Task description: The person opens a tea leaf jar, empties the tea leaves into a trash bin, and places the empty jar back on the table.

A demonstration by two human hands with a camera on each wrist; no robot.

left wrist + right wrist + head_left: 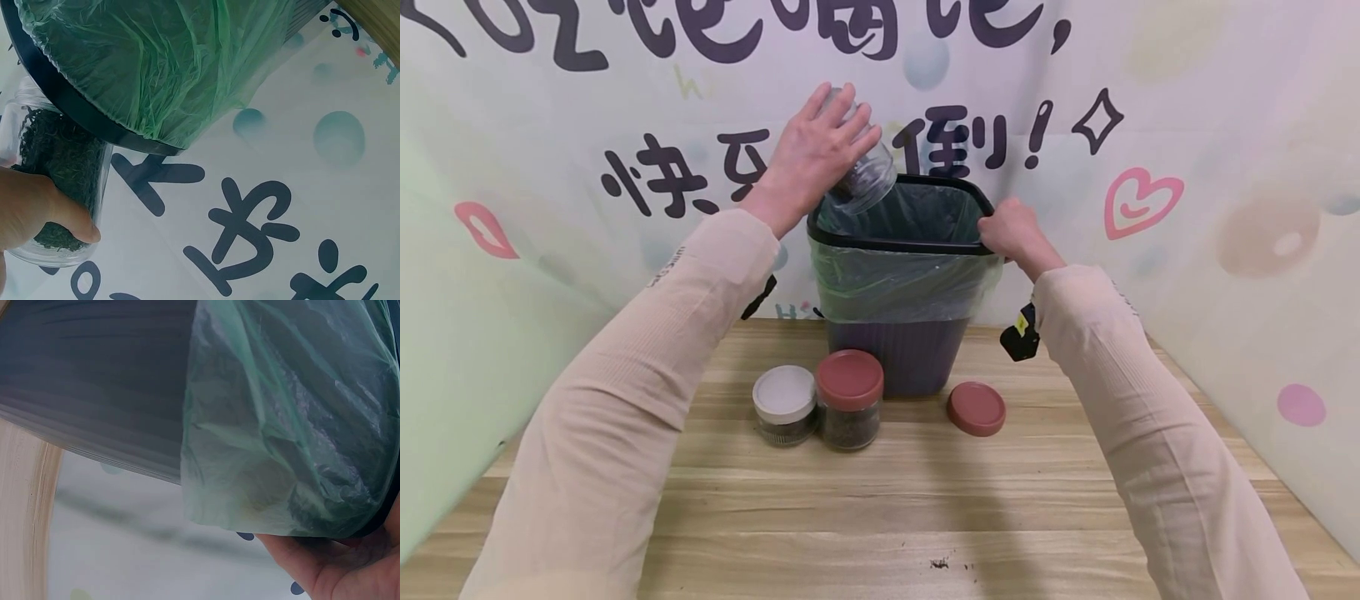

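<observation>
My left hand grips a clear jar, tilted with its mouth end down at the left side of the trash bin's black rim. Dark, shredded dried leaves fill much of the jar in the left wrist view; their exact kind is unclear. At the bin's right corner, my right hand holds the rim, with its thumb and fingers partly hidden. A green plastic liner is folded over the outside of the dark bin.
In front of the bin stand a white-lidded jar and a red-lidded jar, both with dark contents. A loose red lid lies to their right on the wooden table. Dark crumbs lie near the front. A printed cloth hangs behind.
</observation>
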